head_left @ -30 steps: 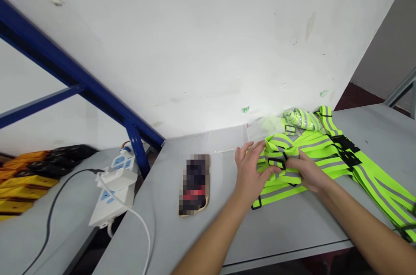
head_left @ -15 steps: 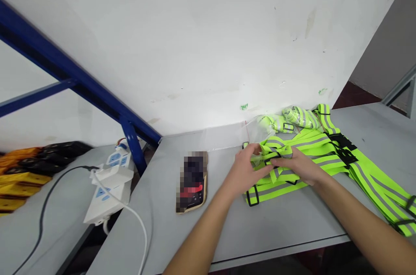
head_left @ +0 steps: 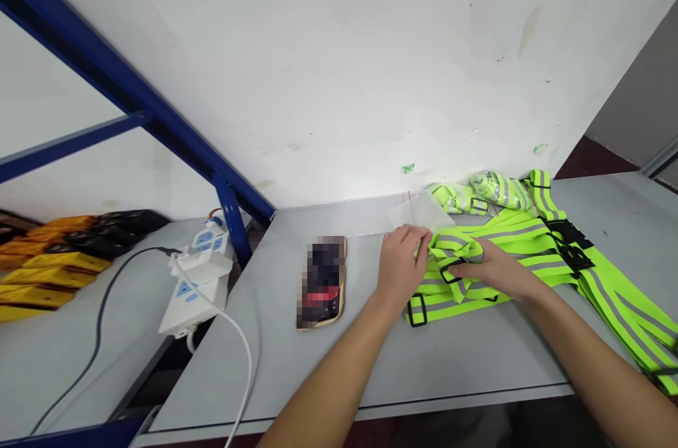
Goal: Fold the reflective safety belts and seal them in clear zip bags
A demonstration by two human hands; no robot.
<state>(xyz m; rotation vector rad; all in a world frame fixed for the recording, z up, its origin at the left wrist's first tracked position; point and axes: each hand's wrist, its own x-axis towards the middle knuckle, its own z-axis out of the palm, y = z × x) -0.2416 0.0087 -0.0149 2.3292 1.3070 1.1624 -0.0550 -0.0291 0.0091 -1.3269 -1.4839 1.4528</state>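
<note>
Taking the folded strap bundle (head_left: 456,249) as the centre of the clock, with twelve toward the wall (head_left: 344,80), both hands are at work on it, close to each other but not touching. The right hand (head_left: 498,268), at three o'clock, is clamped on the bundle of lime webbing with its grey stripe, the thumb lying along the near side beside a black buckle (head_left: 452,272). The left hand (head_left: 405,264), at nine, has its fingers curled closed on the near edge of a clear bag (head_left: 430,213), which spreads toward eleven; whether it also grips the webbing is hidden. Beneath and out to three o'clock, more lime straps (head_left: 530,250) lie flat on the grey table (head_left: 424,370), joined by black patches (head_left: 569,244), with loose ends trailing off toward four. A rectangular slider (head_left: 417,310) sits at seven, on the near end of a flat strap. Two rolled bundles rest near the wall: one (head_left: 450,198) at twelve, the other (head_left: 501,191) between one and two, its film wrapping shiny. Toward nine, well apart from the hands, lies a phone (head_left: 323,285), its screen blurred; farther out in that direction are a white power strip (head_left: 195,292) and yellow, orange and black packs (head_left: 58,271). A blue frame (head_left: 159,116) slants across at ten.
</note>
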